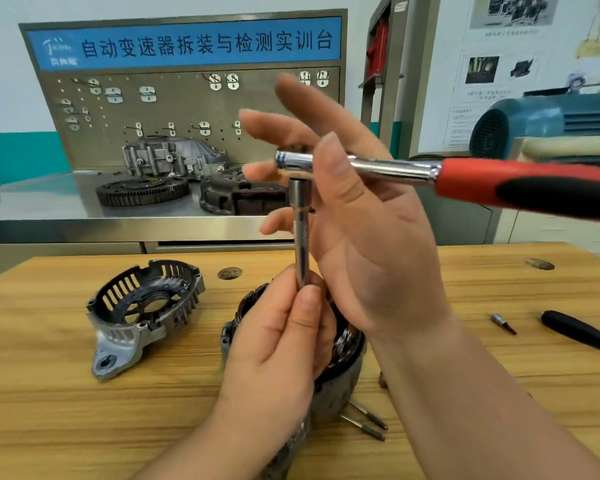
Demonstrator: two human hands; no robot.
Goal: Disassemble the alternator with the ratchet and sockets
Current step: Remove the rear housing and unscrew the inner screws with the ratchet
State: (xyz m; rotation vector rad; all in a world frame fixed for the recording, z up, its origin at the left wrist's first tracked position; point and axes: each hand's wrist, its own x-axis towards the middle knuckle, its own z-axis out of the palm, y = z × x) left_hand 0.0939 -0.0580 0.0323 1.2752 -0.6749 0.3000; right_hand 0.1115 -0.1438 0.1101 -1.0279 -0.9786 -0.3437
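Left hand (278, 341) pinches the lower end of the long socket (300, 230) on the ratchet (395, 168). Right hand (371, 244): thumb clamps the shaft, fingers splayed. Alternator body (347, 355) on the wooden bench (49, 410) under both hands, end housing (142, 310) to its left.

in front of you is a wooden table (49, 410) with a round hole (229, 273) in its top. beyond its far edge stands a steel bench (49, 206) carrying a toothed ring (142, 191) lying flat, a grey cast housing (167, 155) behind it and a dark round cover (229, 192) to the ring's right. a pegboard (174, 109) with metal hooks rises at the back under a blue sign (187, 43). at your far right sits a teal motor (534, 119), with posters (492, 81) on the wall behind.
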